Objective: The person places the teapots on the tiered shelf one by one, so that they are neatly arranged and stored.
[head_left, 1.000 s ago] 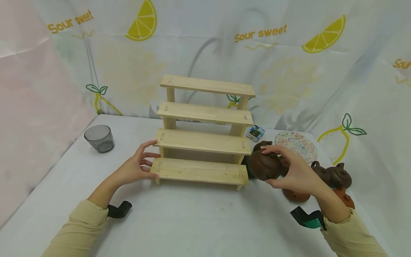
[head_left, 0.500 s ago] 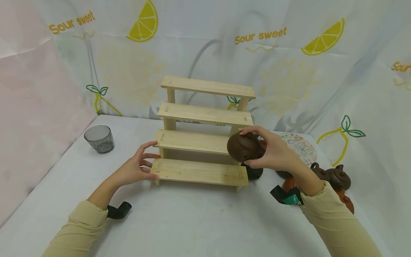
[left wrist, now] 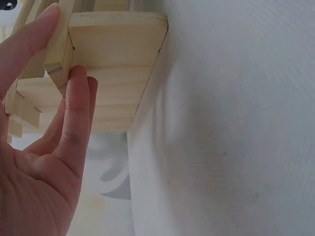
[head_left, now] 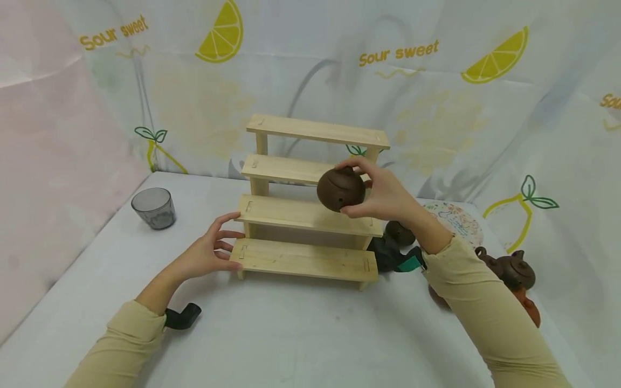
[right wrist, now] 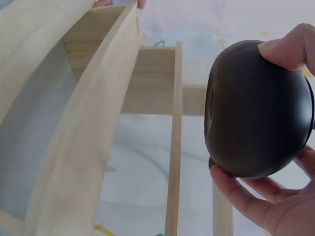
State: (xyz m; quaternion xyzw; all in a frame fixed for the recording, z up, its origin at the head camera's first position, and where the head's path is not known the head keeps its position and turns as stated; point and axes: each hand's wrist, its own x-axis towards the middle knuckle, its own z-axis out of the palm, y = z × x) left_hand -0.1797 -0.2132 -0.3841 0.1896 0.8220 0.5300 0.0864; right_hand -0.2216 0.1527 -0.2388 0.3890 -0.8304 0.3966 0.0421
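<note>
1. My right hand (head_left: 385,194) holds a small brown teapot (head_left: 341,188) up in the air, in front of the wooden step shelf (head_left: 310,215). The pot hangs over the right part of the second step from the bottom, near the third step, and I do not see it touching the wood

2. My fingers (right wrist: 290,51) curl over the top of the pot and my thumb sits under it, so the round belly is pinched between them

3. My left hand (head_left: 206,256) rests against the left end of the shelf. Its fingers (left wrist: 78,110) are straight and press on the ends of the two low steps

4. I think the pot is made of clay. It looks hard and not too heavy, since one hand lifts it fine

5. I think it could crack or chip if it bumps the wood or drops on the white table (head_left: 291,334). The lid could fall off if the pot tips

6. The skin of the pot looks smooth and round, so it may slip. Holding the fat belly from top and bottom feels safest to me. The spout and handle are thin, so I would not grab there

7. More brown teapots (head_left: 509,269) sit on the table at the right, and a grey cup (head_left: 153,207) sits well apart at the left
</note>
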